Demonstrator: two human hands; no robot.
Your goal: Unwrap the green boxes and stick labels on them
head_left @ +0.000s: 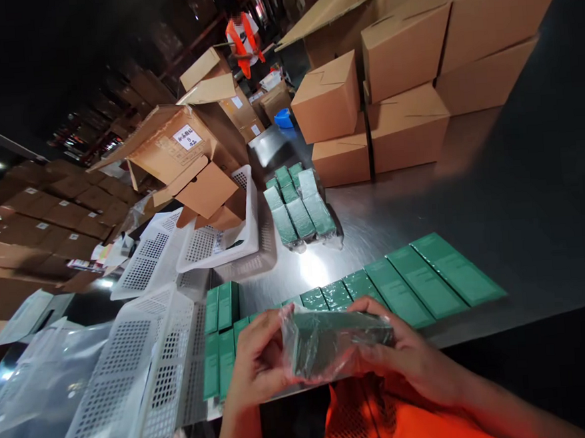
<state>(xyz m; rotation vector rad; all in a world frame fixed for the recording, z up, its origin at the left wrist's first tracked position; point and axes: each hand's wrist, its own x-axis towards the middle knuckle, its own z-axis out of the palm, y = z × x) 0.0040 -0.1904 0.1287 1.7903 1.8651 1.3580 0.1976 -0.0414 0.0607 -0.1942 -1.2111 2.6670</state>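
Between my two hands is a small green box in clear plastic wrap (326, 340), held above the table's near edge. My left hand (262, 354) pinches the loose plastic at the box's left end. Around the right end, the fingers and thumb of my right hand (396, 345) are closed. Just beyond my hands a row of green boxes (402, 285) lies along the metal table, some of them with shiny wrap. More green boxes (218, 344) stand to the left of my left hand. Farther back sits a cluster of wrapped green boxes (299, 208).
Brown cartons (405, 111) are stacked at the back right of the metal table (396, 205). White perforated baskets (153, 375) line the left side; one holds an opened small carton (211, 194). A large open carton (187, 139) is behind it. A person in an orange vest (244, 42) stands far off.
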